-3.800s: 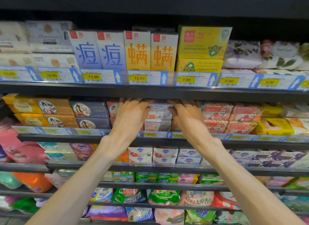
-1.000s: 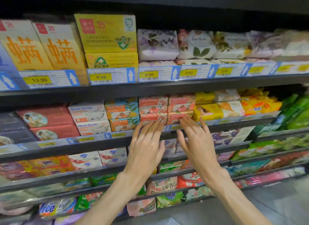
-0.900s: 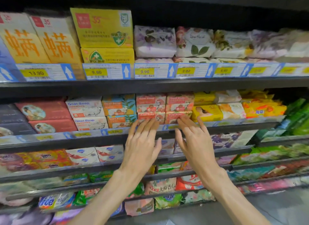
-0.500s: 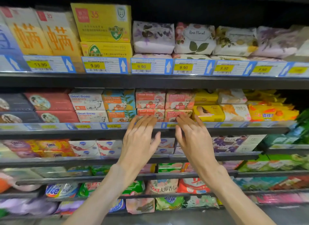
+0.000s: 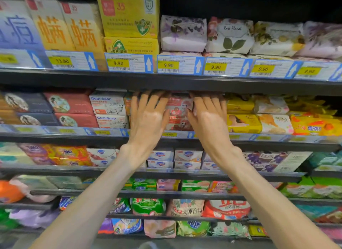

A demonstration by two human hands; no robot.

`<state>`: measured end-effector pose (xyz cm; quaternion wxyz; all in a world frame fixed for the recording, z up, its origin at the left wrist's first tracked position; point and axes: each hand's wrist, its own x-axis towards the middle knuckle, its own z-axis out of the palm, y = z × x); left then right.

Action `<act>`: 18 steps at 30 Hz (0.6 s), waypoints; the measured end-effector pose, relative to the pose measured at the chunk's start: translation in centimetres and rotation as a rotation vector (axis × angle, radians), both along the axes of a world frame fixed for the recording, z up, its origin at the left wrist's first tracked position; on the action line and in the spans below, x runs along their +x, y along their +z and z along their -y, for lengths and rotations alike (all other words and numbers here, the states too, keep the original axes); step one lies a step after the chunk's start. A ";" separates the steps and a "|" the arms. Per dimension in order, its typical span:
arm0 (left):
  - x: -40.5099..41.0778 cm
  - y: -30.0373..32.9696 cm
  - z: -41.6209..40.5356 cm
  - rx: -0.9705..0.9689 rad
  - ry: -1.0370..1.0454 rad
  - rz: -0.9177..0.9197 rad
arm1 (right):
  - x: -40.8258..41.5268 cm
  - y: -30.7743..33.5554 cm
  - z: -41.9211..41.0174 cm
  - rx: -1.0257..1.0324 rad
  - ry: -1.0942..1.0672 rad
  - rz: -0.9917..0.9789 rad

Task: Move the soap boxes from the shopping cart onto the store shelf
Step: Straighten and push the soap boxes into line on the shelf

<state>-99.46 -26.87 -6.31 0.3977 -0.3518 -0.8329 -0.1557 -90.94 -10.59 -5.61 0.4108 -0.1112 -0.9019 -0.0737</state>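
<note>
Red and pink Goat Soap boxes (image 5: pixel 179 111) stand stacked on the second shelf (image 5: pixel 259 143) from the top. My left hand (image 5: pixel 148 117) lies flat with straight fingers against the stack's left side, covering the orange-and-teal boxes beside it. My right hand (image 5: pixel 208 117) presses with straight fingers on the stack's right side. Fingertips of both hands reach up under the shelf above. Neither hand holds a box. The shopping cart is out of view.
White Goat Soap boxes (image 5: pixel 109 109) stand left of my hands, yellow soap boxes (image 5: pixel 242 122) to the right. The top shelf carries yellow boxes (image 5: pixel 129 17) and floral wrapped soaps (image 5: pixel 229 35) behind price tags. Lower shelves hold more soaps and detergent bags (image 5: pixel 225 209).
Both hands have moved up from the shelf's price rail onto the red Goat Soap stack, fingers reaching deeper into the shelf. The view has shifted slightly left.
</note>
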 end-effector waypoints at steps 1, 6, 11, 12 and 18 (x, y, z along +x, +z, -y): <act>-0.4 0.0 -0.2 0.000 0.002 -0.002 | -0.6 -0.2 -0.2 0.013 -0.018 0.003; -1.2 -0.6 -1.0 0.019 0.058 -0.008 | -2.2 -0.7 -0.9 0.005 -0.047 0.015; -0.9 -0.5 -1.1 0.047 0.055 -0.026 | -2.0 -0.7 -1.2 0.000 -0.006 -0.004; -0.9 -0.4 -1.0 0.049 0.049 -0.025 | -1.9 -0.7 -1.3 -0.002 0.008 -0.002; -1.1 -0.5 -0.7 0.035 0.060 0.008 | -1.3 -0.6 -0.9 0.051 0.058 -0.049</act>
